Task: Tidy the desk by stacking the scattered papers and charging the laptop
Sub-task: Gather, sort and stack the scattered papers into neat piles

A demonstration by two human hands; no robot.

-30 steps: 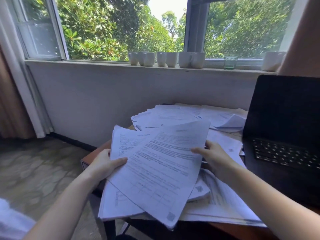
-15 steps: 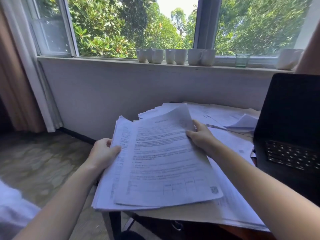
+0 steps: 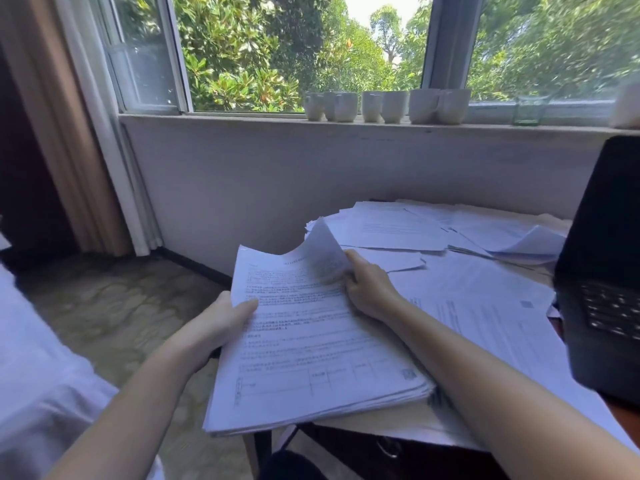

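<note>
A thick stack of printed papers [image 3: 311, 348] lies at the desk's near left corner and juts past its edge. My left hand [image 3: 221, 323] grips the stack's left edge, thumb on top. My right hand [image 3: 367, 289] grips the top right corner, where the upper sheets curl upward. More loose papers [image 3: 408, 230] lie scattered across the back of the desk and further sheets [image 3: 491, 313] under my right forearm. The open black laptop [image 3: 606, 271] stands at the right edge of view, its screen dark.
Several white mugs [image 3: 384, 105] and a small glass [image 3: 528, 110] line the windowsill behind the desk. A curtain [image 3: 69, 133] hangs at the left. Stone floor [image 3: 114, 313] lies left of the desk. A white garment [image 3: 41, 393] fills the lower left.
The fanned sheets have been drawn together into one squared stack. My right hand moved up to the stack's top right corner and the upper sheets now curl there. The view shifted left.
</note>
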